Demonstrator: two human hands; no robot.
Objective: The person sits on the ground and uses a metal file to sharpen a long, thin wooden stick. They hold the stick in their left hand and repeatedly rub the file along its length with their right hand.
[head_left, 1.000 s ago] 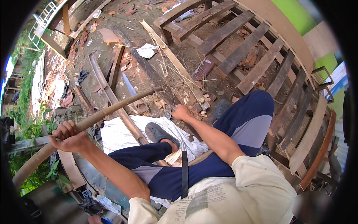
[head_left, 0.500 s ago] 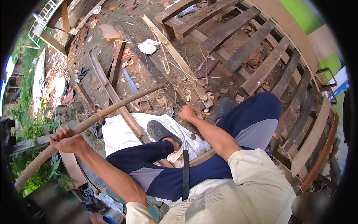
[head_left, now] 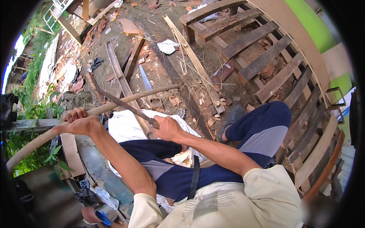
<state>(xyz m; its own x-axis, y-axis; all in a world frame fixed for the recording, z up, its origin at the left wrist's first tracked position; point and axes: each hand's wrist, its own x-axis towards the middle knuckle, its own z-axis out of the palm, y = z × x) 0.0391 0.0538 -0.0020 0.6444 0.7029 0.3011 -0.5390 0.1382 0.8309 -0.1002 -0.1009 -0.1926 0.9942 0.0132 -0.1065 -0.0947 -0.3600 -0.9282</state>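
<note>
My left hand (head_left: 78, 123) is closed around a long, slightly curved bamboo pole (head_left: 146, 94), which slants from the lower left up toward the middle. My right hand (head_left: 166, 128) grips a machete (head_left: 127, 106) by its wooden handle. The dark blade points up and left and crosses the pole in the view, ahead of my left hand; I cannot tell whether they touch. A white cloth (head_left: 118, 124) lies on the ground below the pole, partly hidden by a split bamboo length (head_left: 121, 78) and my leg.
A slatted wooden frame (head_left: 265, 57) fills the right side. Dirt ground carries wood chips, a second split length (head_left: 190, 57), a dark beam (head_left: 165, 62), a bluish saw blade (head_left: 145, 78) and a white scrap (head_left: 167, 46). Green plants (head_left: 36, 142) grow at the left.
My right hand has moved left and toward me, bringing the machete blade across the pole. My left hand and the pole sit slightly higher and farther right in the view, which has also shifted.
</note>
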